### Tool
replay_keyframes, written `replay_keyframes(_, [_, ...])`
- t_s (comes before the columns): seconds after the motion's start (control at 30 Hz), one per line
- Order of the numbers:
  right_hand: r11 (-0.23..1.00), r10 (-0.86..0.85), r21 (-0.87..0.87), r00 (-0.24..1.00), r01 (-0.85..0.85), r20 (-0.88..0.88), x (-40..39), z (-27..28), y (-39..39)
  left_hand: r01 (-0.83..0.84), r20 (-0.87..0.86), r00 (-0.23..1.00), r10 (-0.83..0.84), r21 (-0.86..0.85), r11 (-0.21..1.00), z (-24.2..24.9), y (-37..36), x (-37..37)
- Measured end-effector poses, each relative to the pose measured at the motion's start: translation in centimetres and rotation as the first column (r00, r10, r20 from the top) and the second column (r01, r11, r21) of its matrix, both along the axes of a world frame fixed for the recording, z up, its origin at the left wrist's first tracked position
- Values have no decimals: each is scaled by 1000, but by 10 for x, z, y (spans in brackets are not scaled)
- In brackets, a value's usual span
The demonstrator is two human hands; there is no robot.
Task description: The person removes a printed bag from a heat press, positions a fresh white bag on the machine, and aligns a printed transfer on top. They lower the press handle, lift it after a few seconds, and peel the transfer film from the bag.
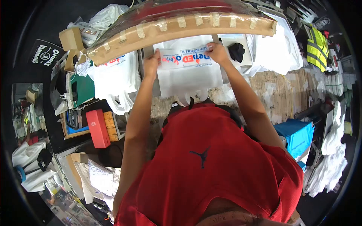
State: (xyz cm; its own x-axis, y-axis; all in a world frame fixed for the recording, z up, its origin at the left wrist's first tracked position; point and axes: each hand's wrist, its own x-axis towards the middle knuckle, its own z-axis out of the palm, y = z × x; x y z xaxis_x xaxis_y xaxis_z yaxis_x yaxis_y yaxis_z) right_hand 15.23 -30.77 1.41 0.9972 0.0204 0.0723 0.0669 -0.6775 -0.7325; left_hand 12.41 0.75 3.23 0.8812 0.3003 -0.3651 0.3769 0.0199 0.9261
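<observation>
A translucent printed film (171, 60) with blue and red "DepED" lettering stretches between my two hands. At its left end, the fingers of my left hand (152, 63) are closed on the edge. My right hand (218, 53) pinches the upper right corner. Beneath the film a white bag (188, 83) lies flat, its handles hanging toward me. The film is over the bag's upper part; whether it touches all along cannot be told. Just beyond my hands hangs the taped brown edge (181, 25) of a large red-topped press-like unit.
Printed white bags (115, 77) are stacked on the left, and more white bags (277, 49) lie on the right. A black cloth (236, 52) sits near my right hand. A red box (97, 128) and a blue-covered box (298, 137) stand nearer me.
</observation>
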Motion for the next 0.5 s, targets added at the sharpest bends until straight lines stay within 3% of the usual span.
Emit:
replay_keyframes(0.03, [994, -63, -91, 998, 63, 2, 6, -4, -1, -5, 8, 1000, 5, 4, 1000, -15, 11, 14])
replay_keyframes(0.07, [975, -126, -181, 992, 125, 8, 12, -7, -2, -20, 54, 999, 10, 188, 982, -42, 28, 25])
replay_keyframes(0.1, [979, -174, -102, 984, 177, 35, 20, -8, -5, -46, 96, 995, 12, 364, 930, -57, 38, 32])
replay_keyframes(0.13, [981, -166, -101, 986, 168, 31, 28, -10, -7, -52, 92, 996, 20, 365, 929, -52, 39, 33])
replay_keyframes(0.2, [916, -247, -324, 969, 236, 7, 47, -15, -9, 22, 35, 997, -70, 731, 682, -36, 36, 36])
replay_keyframes(0.23, [910, -258, -338, 966, 241, -3, 56, -26, -12, 123, -93, 992, -83, 837, 533, -47, 38, 49])
replay_keyframes(0.43, [877, -121, -470, 993, 105, -2, 64, -25, -3, 169, -220, 975, 30, 822, 544, -48, 20, 65])
replay_keyframes(0.5, [889, -173, -431, 985, 153, -7, 56, -17, 3, 171, -236, 971, 45, 810, 561, -45, 19, 63])
